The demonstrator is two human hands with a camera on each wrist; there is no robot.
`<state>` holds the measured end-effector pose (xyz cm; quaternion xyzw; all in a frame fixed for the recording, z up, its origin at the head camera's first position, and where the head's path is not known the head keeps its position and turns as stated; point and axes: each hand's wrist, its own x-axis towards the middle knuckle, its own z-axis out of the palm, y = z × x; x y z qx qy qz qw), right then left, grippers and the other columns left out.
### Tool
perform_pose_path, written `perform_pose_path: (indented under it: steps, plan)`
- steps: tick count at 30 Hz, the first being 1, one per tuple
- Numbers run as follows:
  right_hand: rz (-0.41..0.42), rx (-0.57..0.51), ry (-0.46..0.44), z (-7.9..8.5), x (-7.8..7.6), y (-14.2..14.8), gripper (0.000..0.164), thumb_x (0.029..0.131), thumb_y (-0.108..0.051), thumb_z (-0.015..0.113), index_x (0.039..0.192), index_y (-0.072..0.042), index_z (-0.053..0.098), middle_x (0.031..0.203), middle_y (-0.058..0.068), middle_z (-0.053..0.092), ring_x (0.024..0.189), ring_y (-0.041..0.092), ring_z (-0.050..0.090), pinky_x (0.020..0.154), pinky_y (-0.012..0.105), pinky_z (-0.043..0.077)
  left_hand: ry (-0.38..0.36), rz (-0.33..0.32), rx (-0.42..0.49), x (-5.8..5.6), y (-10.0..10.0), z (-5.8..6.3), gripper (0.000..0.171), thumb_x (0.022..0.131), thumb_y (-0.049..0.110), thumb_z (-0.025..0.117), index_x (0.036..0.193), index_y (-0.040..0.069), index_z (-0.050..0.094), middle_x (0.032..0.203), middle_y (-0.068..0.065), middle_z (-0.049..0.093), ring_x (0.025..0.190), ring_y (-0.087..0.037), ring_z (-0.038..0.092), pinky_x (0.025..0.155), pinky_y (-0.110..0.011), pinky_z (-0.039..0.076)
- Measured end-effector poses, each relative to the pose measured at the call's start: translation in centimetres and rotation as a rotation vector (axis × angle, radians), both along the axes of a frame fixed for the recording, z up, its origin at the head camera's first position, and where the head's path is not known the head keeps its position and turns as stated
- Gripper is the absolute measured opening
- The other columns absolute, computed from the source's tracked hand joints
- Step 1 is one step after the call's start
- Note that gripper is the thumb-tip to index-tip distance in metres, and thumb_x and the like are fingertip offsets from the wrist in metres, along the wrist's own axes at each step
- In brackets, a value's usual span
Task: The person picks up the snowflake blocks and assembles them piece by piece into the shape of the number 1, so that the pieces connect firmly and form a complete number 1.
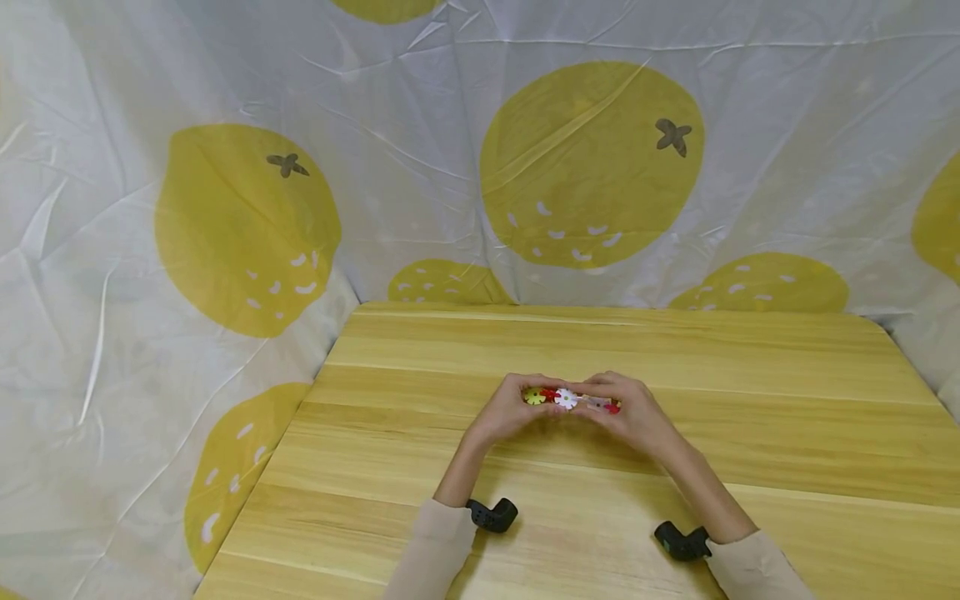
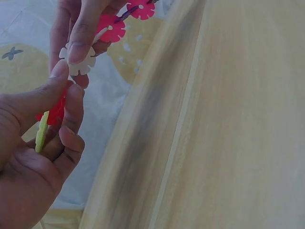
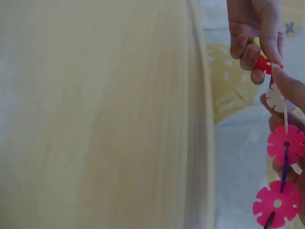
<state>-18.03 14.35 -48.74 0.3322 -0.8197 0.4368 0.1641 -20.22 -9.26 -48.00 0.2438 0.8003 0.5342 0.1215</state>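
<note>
A chain of slotted plastic snowflake discs stretches between the two hands above the table. The left hand point(image 1: 504, 412) pinches a red disc point(image 2: 56, 110) between thumb and fingers, and a yellow disc point(image 1: 534, 397) sits inside its palm, edge-on in the left wrist view. With thumb and fingers the right hand point(image 1: 636, 414) grips a white disc point(image 2: 83, 66) right beside the red one. Beyond it, along the right palm, run a pink disc point(image 3: 275, 143), a purple disc point(image 3: 285, 171) seen edge-on and another pink disc point(image 3: 265, 206). Fingertips hide where red and white meet.
The wooden table point(image 1: 360, 467) lies under both arms. Behind it and at its left hangs a pale curtain point(image 1: 405, 167) printed with yellow lemons. A black camera point(image 1: 495, 516) is on the left wrist, another black camera point(image 1: 681, 542) on the right.
</note>
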Motion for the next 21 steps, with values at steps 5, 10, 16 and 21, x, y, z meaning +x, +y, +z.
perform_pose_path:
  steps: [5,10,16,21]
  plan:
    - [-0.028,-0.011,0.051,-0.1,-0.1,-0.2,0.036,0.076,-0.003,0.089,0.110,-0.010,0.082,0.090,-0.001,0.078,0.079,0.010,0.062,0.063,0.020,0.050,-0.045,-0.027,0.019,0.0,-0.1,0.3,0.037,0.095,0.015,0.076,0.131,0.008,0.071,0.133,-0.010,0.071,0.110,-0.009,0.065,0.089,-0.022,0.055]
    - [-0.031,-0.028,0.026,-0.1,-0.1,0.0,0.032,0.075,-0.001,0.088,0.106,-0.009,0.083,0.089,0.000,0.079,0.079,0.008,0.061,0.063,0.016,0.049,-0.113,-0.129,0.104,0.0,-0.8,0.7,0.040,0.102,0.011,0.066,0.141,0.006,0.060,0.139,-0.016,0.063,0.080,-0.008,0.063,0.071,-0.022,0.050]
    - [-0.062,-0.059,-0.139,0.1,-0.1,0.5,0.027,0.082,-0.006,0.085,0.108,-0.010,0.083,0.090,0.001,0.078,0.075,0.005,0.056,0.061,0.019,0.048,-0.163,-0.142,0.205,-0.2,-1.1,0.6,0.034,0.102,0.004,0.062,0.135,-0.002,0.059,0.128,-0.027,0.065,0.107,-0.042,0.072,0.092,-0.047,0.058]
    - [-0.085,-0.056,-0.264,0.2,-0.1,0.6,0.026,0.085,-0.014,0.085,0.110,-0.015,0.083,0.091,0.001,0.077,0.073,0.006,0.054,0.061,0.021,0.047,-0.131,-0.058,0.186,-0.2,-1.2,0.5,0.028,0.099,0.002,0.066,0.127,-0.003,0.066,0.122,-0.026,0.069,0.108,-0.049,0.069,0.091,-0.056,0.057]
